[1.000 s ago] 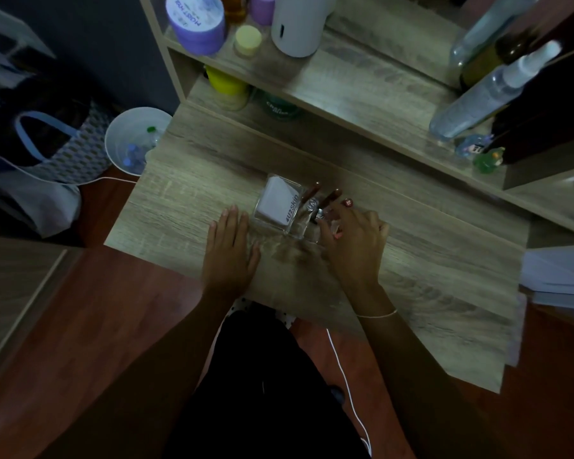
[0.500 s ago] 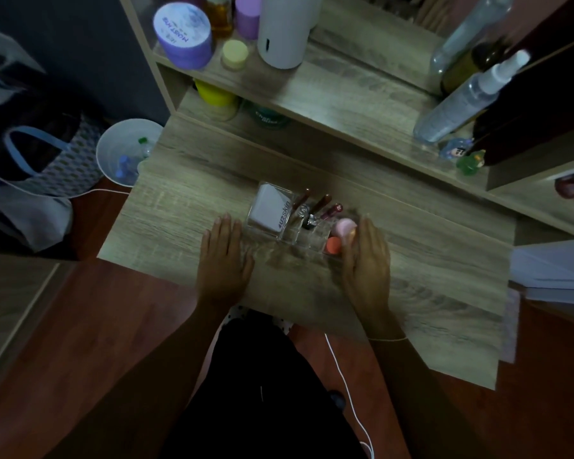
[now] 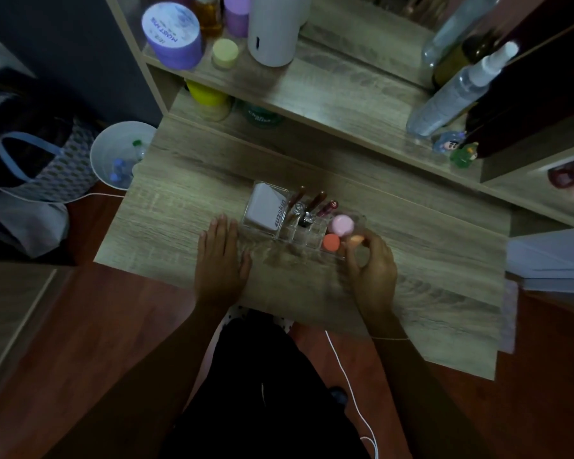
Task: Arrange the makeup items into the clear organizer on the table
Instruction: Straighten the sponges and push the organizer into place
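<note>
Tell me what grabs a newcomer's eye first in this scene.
The clear organizer at the table's middle stands out: a white box in its left side, lipsticks upright in the centre, pink and orange sponges at its right end. The right hand holds a peach sponge at that end; the left hand lies flat beside it.

Dim, underexposed indoor scene; colours muted, heavy noise in dark areas. Weak cool light falls from above onto upper wood-grain shelf (image 3: 328, 91), leaving pale sheen there and on tall white cylindrical bottle (image 3: 274, 28). Light wood-grain tabletop (image 3: 186, 207) reads grey-brown; soft shadows under both hands. Lower frame near black. Wide-angle bowing bends shelf lines toward edges. Clear plastic spray bottle (image 3: 458, 91) slightly soft; corners smeared.
</note>
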{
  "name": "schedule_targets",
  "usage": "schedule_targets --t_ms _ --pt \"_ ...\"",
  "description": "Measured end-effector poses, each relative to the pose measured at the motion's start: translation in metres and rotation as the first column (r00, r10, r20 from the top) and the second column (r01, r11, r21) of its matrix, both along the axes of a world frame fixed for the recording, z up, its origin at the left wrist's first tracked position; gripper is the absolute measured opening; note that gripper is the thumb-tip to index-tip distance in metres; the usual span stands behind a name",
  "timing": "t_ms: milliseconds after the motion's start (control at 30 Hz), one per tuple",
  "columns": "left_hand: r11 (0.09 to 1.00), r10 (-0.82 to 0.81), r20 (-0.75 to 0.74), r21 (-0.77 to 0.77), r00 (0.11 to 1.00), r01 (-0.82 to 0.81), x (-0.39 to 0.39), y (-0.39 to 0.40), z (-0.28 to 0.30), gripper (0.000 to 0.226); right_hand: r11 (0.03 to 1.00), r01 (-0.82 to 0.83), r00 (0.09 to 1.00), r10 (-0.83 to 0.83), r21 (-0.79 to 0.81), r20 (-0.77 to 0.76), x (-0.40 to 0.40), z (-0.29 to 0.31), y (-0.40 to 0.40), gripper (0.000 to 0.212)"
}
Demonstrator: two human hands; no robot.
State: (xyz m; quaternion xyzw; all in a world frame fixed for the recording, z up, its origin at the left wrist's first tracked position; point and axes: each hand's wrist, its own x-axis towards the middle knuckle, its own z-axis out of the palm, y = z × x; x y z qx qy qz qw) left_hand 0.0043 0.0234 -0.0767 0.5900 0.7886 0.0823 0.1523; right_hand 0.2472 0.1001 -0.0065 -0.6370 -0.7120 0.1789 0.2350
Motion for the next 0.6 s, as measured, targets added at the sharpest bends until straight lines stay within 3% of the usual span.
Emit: schedule_targets --t_ms 400,600 --pt "0.999 0.003 -0.001 -0.049 1.000 -0.003 -0.001 0.001 0.000 0.067 0.998 0.028 0.998 -0.032 -0.064 -0.059 0.001 -0.006 -0.004 0.039" --pt "0.999 -0.019 0.059 -0.034 0.998 0.021 -0.002 0.000 0.009 0.068 0.990 0.065 0.993 -0.076 -0.122 -0.086 0.003 -0.008 -0.012 0.058"
